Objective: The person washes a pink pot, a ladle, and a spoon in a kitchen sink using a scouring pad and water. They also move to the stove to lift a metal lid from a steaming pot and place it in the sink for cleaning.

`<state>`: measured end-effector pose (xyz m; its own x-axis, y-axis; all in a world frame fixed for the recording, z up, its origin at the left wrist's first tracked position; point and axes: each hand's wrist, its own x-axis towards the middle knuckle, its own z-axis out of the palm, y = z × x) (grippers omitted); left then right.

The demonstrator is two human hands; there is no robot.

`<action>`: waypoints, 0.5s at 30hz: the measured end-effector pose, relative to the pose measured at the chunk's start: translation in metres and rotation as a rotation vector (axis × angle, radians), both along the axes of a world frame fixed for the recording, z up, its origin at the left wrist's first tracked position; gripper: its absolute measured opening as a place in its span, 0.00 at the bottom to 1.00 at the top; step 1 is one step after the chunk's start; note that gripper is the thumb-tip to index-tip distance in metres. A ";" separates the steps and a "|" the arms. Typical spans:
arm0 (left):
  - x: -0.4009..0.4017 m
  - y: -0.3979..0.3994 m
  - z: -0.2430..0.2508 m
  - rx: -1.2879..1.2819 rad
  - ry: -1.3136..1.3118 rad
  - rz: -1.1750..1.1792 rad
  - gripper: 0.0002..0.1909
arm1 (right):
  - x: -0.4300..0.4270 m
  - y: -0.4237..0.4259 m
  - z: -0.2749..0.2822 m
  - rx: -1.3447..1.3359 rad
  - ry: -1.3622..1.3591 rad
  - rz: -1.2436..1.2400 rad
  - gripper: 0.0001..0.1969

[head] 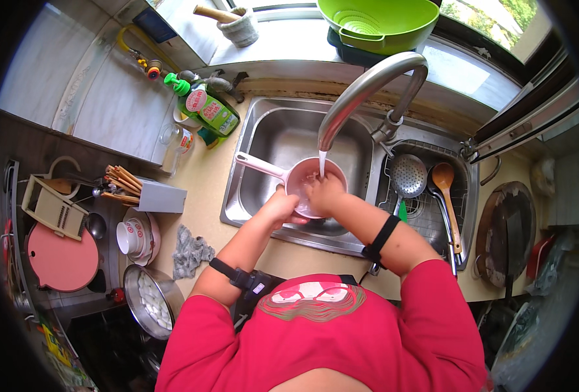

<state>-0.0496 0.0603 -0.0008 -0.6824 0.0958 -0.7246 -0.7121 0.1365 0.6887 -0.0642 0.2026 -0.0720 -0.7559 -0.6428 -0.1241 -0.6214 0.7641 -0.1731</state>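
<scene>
A pink long-handled plastic dipper [339,169] is over the left basin of the stainless steel sink [269,132], its handle pointing left. My left hand [283,206] grips it by its near left side, the thumb at the rim. Inside the dipper are my right hand's fingers, hidden in part; my right hand [326,193] is at the near right of the bowl. Water runs from the curved metal faucet [324,139] onto those fingers. Small pale bits, too unclear to name, lie in the water in the dipper.
At right, the second basin holds a perforated skimmer [408,174] and a wooden spoon [444,179]. Left of the sink stand a green dish soap bottle [216,115], a glass jar [174,147], a chopstick holder [164,196] and a grey rag [191,250]. A green colander [402,24] sits on the windowsill.
</scene>
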 end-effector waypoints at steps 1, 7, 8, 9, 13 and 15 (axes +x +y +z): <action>0.000 0.000 0.001 0.024 -0.019 0.020 0.22 | 0.004 -0.012 0.017 -0.210 0.017 -0.144 0.17; -0.004 -0.003 0.003 -0.027 0.019 0.074 0.20 | -0.017 -0.004 0.043 -0.365 -0.716 0.032 0.15; -0.004 -0.003 0.003 -0.050 0.053 0.069 0.23 | -0.019 -0.002 0.043 -0.179 -0.669 -0.017 0.14; -0.004 -0.003 0.003 -0.073 0.088 0.068 0.25 | -0.020 -0.001 0.048 0.006 -0.618 -0.063 0.14; -0.005 0.009 0.009 -0.046 0.048 0.020 0.28 | -0.027 -0.004 0.011 -0.012 -0.340 -0.274 0.13; -0.004 0.016 0.015 -0.054 0.044 0.068 0.28 | -0.031 -0.012 0.009 -0.458 -0.386 -0.557 0.14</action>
